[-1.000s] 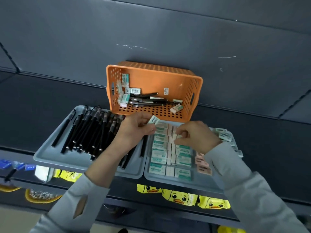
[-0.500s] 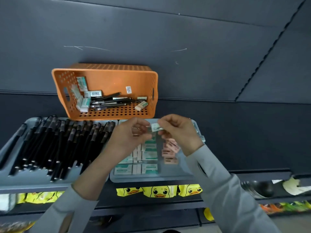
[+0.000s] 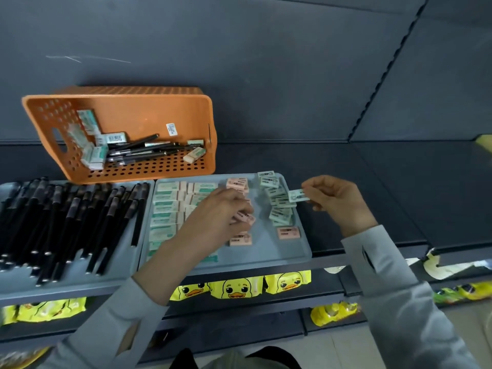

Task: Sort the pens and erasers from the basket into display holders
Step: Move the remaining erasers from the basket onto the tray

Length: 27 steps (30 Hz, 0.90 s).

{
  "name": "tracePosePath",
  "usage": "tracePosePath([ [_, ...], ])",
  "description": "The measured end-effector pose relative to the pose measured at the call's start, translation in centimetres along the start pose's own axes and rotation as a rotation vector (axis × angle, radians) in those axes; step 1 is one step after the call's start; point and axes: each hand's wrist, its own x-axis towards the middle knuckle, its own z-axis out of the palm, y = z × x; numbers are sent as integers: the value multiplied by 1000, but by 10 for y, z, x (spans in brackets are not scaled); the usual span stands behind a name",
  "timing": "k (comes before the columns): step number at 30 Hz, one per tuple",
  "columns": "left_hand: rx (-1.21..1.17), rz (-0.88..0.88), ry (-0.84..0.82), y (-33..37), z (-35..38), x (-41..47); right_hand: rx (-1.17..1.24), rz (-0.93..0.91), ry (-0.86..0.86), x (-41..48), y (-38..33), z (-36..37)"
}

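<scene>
Right hand [image 3: 335, 201]: thumb and fingers narrowed, pinching a green-labelled eraser [image 3: 298, 195] at the 3 o'clock rim of the eraser tray [image 3: 266, 254], just above the rim and beside the green stack [image 3: 279, 206].

Left hand [image 3: 221, 211]: over the tray's centre, fingers curled, gripping a pink eraser [image 3: 246, 217] at the fingertips.

Eraser tray: rows of green erasers [image 3: 165, 206] fill the 9 o'clock side up to the rim. Loose pink erasers [image 3: 288, 232] lie toward 4 o'clock. Bare tray floor shows from 4 to 6 o'clock, down to the front edge.

Pen tray [image 3: 80, 290]: edge to edge with the eraser tray at 9 o'clock, packed with black pens [image 3: 66, 222].

Orange basket [image 3: 149, 110]: at 11 o'clock, tipped with its mouth toward the viewer, lower rim touching both trays' back edges. Pens [image 3: 138, 151] and erasers [image 3: 93, 153] lie inside it.

Shelf [image 3: 386, 182]: open dark surface from 1 to 3 o'clock of the trays. Both trays sit at its front edge.

Duck-print packets [image 3: 239, 287] hang below at 6 o'clock.
</scene>
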Motion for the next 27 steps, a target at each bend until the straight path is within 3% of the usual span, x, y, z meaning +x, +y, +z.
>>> tracePosePath([
  [7, 52, -34, 51, 1, 3, 0, -176, -33, -17, 9, 13, 9],
  [11, 69, -45, 51, 0, 3, 0, -365, -144, -30, 11, 5, 6],
  [15, 72, -58, 42, 3, 3, 0, -624, -328, -146, 17, -10, 13],
  [19, 69, -62, 41, 4, 1, -1, -619, -364, -283, 22, -13, 25],
  [27, 68, -49, 32, 1, 2, -1, -783, -381, -247, 20, -2, 25],
])
